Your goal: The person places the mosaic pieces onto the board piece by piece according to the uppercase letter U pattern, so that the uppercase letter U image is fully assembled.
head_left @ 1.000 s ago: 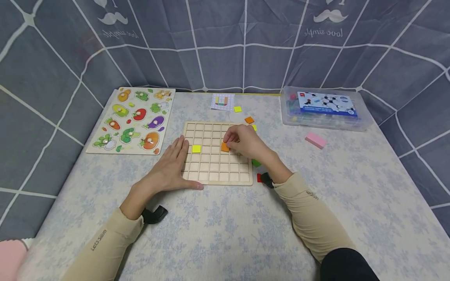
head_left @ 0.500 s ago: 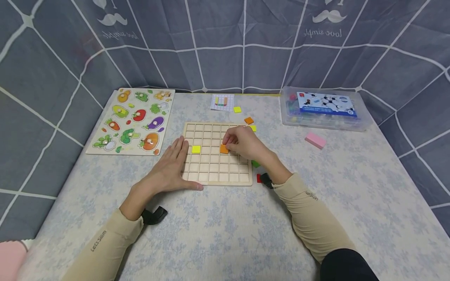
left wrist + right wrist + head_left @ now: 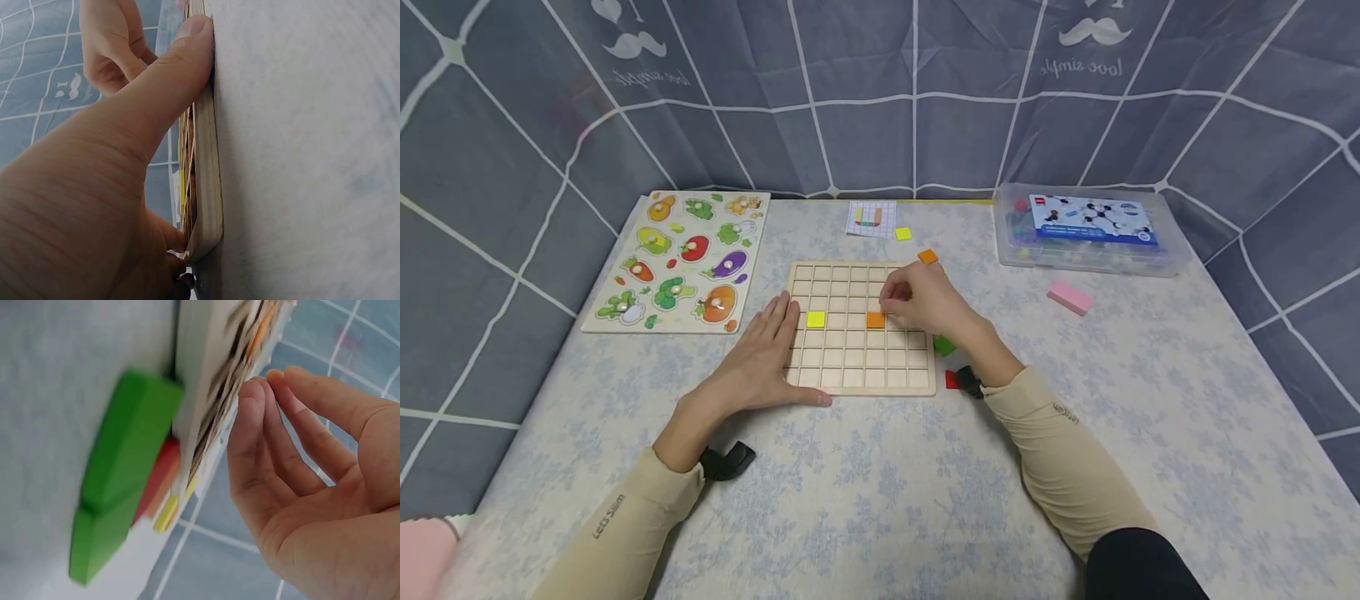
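A wooden grid board (image 3: 853, 358) lies flat on the table. My left hand (image 3: 763, 354) rests against its left side with fingers straight and the thumb (image 3: 181, 62) along the front edge. A yellow square tile (image 3: 816, 319) sits in a cell left of centre. An orange square tile (image 3: 876, 320) sits in the same row, farther right. Just right of that orange tile, my right hand (image 3: 928, 300) hovers over the board, covering its upper right cells. Its fingertips are close together, with nothing seen between them in the right wrist view. Green pieces (image 3: 119, 456) lie beside the board.
A pattern card (image 3: 871, 218) lies behind the board, near a loose yellow tile (image 3: 903, 234) and an orange one (image 3: 928, 256). A red piece (image 3: 952, 380) is near my right wrist. A vegetable puzzle (image 3: 677, 267), clear plastic case (image 3: 1086, 229) and pink block (image 3: 1070, 297) surround these.
My right hand has let go of the orange tile, which stays on the board, and has moved slightly up and right. My left hand keeps its place on the board.
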A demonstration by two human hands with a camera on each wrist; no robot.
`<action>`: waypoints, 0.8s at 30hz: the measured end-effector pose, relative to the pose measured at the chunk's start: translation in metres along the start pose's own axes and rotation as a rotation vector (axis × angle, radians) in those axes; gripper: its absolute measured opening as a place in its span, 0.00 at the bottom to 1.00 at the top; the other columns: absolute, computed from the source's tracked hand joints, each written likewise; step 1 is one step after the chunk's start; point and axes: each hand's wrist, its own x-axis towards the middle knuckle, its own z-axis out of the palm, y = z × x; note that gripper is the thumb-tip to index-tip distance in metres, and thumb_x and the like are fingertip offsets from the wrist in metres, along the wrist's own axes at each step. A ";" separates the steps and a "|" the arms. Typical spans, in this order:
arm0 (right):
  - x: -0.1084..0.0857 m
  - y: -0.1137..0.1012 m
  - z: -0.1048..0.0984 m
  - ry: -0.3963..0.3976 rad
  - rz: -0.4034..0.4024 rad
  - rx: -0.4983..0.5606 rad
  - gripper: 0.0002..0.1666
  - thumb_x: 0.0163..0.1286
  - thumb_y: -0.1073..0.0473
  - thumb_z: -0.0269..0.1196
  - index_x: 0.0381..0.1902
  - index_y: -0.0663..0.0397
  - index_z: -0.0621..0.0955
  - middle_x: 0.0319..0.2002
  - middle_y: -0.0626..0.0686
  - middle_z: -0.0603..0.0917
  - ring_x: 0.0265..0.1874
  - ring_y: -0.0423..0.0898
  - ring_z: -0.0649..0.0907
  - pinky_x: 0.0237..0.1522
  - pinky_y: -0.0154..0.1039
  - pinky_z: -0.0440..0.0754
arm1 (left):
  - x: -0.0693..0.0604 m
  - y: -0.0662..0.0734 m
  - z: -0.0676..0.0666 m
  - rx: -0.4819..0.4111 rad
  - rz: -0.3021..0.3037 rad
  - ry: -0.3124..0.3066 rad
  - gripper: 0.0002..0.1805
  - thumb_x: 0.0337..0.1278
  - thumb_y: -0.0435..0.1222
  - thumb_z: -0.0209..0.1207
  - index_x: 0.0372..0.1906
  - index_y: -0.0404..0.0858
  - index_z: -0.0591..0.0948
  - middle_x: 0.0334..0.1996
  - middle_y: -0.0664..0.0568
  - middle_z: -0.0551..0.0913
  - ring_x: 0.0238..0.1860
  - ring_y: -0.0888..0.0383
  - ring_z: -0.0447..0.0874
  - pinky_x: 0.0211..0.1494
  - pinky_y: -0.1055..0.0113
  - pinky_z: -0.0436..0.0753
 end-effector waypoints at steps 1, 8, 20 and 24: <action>0.000 0.002 -0.004 -0.001 0.006 -0.007 0.04 0.73 0.61 0.69 0.37 0.56 0.90 0.33 0.52 0.90 0.34 0.46 0.85 0.50 0.45 0.81 | 0.000 0.000 0.000 -0.002 0.000 0.001 0.83 0.40 0.70 0.75 0.84 0.28 0.37 0.86 0.36 0.30 0.86 0.39 0.28 0.86 0.39 0.40; -0.005 0.023 -0.037 -0.020 0.129 -0.024 0.07 0.73 0.58 0.70 0.42 0.55 0.90 0.36 0.54 0.91 0.37 0.50 0.84 0.60 0.52 0.72 | 0.000 0.000 0.001 -0.010 0.014 0.009 0.83 0.41 0.71 0.74 0.84 0.27 0.38 0.85 0.35 0.30 0.86 0.38 0.29 0.86 0.38 0.40; -0.011 0.046 -0.057 -0.187 0.279 -0.088 0.12 0.59 0.58 0.81 0.35 0.57 0.88 0.29 0.51 0.88 0.32 0.46 0.80 0.37 0.39 0.76 | -0.001 -0.002 0.002 -0.009 0.021 0.015 0.83 0.40 0.71 0.74 0.84 0.27 0.38 0.85 0.33 0.31 0.86 0.37 0.29 0.86 0.37 0.41; -0.010 0.042 -0.052 -0.207 0.281 -0.137 0.14 0.58 0.59 0.82 0.34 0.58 0.87 0.30 0.51 0.84 0.33 0.47 0.79 0.38 0.39 0.76 | 0.000 -0.002 0.002 -0.004 0.021 0.014 0.83 0.40 0.71 0.74 0.84 0.27 0.38 0.85 0.34 0.30 0.86 0.38 0.29 0.86 0.38 0.41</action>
